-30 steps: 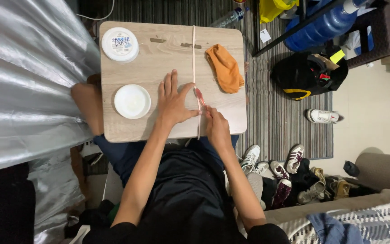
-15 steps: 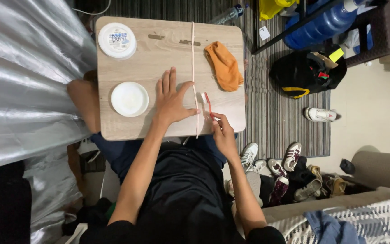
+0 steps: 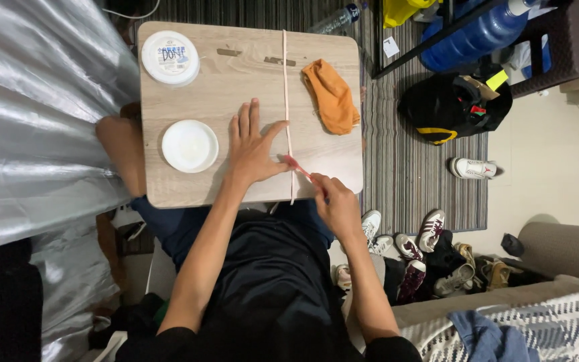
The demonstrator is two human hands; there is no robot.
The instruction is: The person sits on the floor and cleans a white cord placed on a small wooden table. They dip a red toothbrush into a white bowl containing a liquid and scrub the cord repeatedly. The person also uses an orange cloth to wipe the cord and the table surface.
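Moved: right hand (image 3: 335, 204) has drawn its red pen-like tool (image 3: 297, 167) back toward six o'clock.
Left hand (image 3: 252, 144): flat, released, pinning thin pale wooden strip (image 3: 287, 100).
Risk: strip could skid if pressure eases.

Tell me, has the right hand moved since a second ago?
Yes. The right hand, holding the red tool, has slid back off the table edge toward the person's body.

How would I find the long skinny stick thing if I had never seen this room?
Look at the small wooden table over the person's lap. A thin pale strip runs straight across it, beside the orange cloth. The left hand presses beside it; nothing else there is so long and narrow.
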